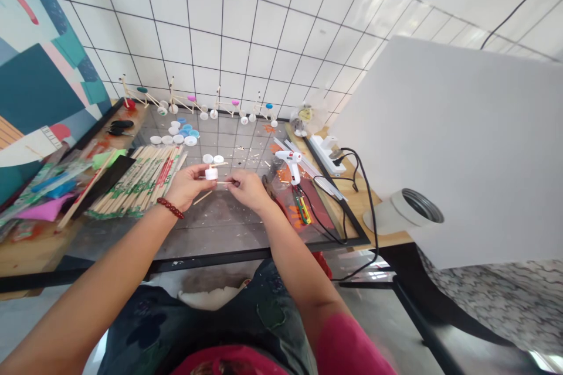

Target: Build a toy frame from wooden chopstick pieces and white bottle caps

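Observation:
My left hand [188,186], with a red bead bracelet at the wrist, pinches a white bottle cap [212,174] above the table. A short thin wooden stick [219,164] lies across the top of the cap. Just to the right, my right hand [246,187] is closed on another thin stick [225,183] that points toward the cap; a dark bit shows at its fingertips. Two white caps [213,159] lie just beyond my left hand. Below it, a loose piece of stick [203,197] rests on the tabletop.
Several stick-and-cap models [176,96] line the tiled wall. Wrapped chopsticks [136,181] lie left, white and blue caps [178,132] behind. A white glue gun [290,165], a utility knife [303,209] and a power strip [326,154] with cables are at right.

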Motion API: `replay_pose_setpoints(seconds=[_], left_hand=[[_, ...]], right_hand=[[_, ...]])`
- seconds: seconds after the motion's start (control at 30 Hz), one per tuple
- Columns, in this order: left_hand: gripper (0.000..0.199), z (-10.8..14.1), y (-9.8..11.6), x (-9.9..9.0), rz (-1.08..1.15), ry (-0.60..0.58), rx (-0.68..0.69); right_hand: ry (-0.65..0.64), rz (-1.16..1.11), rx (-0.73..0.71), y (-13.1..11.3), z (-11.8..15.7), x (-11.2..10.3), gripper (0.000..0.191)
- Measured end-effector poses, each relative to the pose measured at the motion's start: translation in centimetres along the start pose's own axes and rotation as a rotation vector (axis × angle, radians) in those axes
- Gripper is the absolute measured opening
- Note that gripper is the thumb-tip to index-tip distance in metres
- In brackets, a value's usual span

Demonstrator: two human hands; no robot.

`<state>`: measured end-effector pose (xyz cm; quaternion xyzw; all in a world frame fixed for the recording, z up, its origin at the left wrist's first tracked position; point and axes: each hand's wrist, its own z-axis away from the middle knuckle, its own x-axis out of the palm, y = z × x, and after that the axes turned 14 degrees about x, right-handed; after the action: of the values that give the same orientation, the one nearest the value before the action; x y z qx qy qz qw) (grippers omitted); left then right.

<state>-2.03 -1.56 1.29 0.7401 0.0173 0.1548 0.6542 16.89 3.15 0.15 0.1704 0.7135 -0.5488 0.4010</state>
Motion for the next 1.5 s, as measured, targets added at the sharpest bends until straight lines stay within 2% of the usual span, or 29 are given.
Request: replay_pose_setpoints(seconds=[0.13,0.2,0.27,0.37,0.43,0.53,0.67,0.77,0.83,1.07,1.13,1.23,1.37,1.5], left_hand=[[0.058,0.5,0.3,0.4,-0.034,-0.131,-0.116],[0.054,0.9,0.4,0.5,-0.166,-0.196,-0.07],[0.048,1.1,0.3,0.5,-0.403,-0.26,0.043],[0.039,1.4,0.1,0.4,-0.764,-0.35,0.254],[0.037,1.4,0.0,0.3,-0.927,-0.412,0.334],[0.045,1.4,-0.1,-0.2,-1.066,-0.495,0.333],[0.066,1.2,0.2,-1.0,-1.079,-0.563,0.302],[0.076,1.2,0.3,-1.6,-1.027,-0.547,0.288],[0.075,1.2,0.3,-1.9,-0.988,-0.522,0.29],[0.047,1.4,-0.1,-1.9,-0.957,-0.474,0.375],[0.034,1.6,-0.1,-1.8,-0.987,-0.469,0.467],[0.019,1.7,0.0,-1.5,-1.004,-0.465,0.688],[0.018,1.7,0.3,-1.2,-0.983,-0.442,0.961],[0.016,1.9,0.7,-1.0,-0.974,-0.358,1.067]], right_hand=[[-0.044,0.303,0.052,-1.0,1.8,-2.4,0.007],[-0.067,0.439,0.077,-1.5,2.9,-3.3,0.011],[-0.127,0.522,0.092,-1.9,3.9,-3.9,0.017],[-0.186,0.573,0.086,-2.1,4.8,-3.9,0.021],[-0.184,0.577,0.076,-2.0,4.9,-3.8,0.021],[-0.186,0.554,0.056,-1.7,4.8,-3.7,0.022],[-0.196,0.493,0.035,-0.9,4.4,-3.8,0.02],[-0.186,0.41,0.023,-0.2,4.3,-3.6,0.016],[-0.183,0.35,0.017,0.3,4.3,-3.5,0.014],[-0.164,0.344,-0.013,0.5,4.8,-3.2,0.015],[-0.158,0.373,-0.026,0.2,4.9,-3.1,0.016],[-0.127,0.412,-0.017,-0.1,4.9,-3.1,0.016],[-0.022,0.391,0.045,0.2,4.8,-3.1,0.015],[0.061,0.347,0.043,0.6,4.8,-3.1,0.014]])
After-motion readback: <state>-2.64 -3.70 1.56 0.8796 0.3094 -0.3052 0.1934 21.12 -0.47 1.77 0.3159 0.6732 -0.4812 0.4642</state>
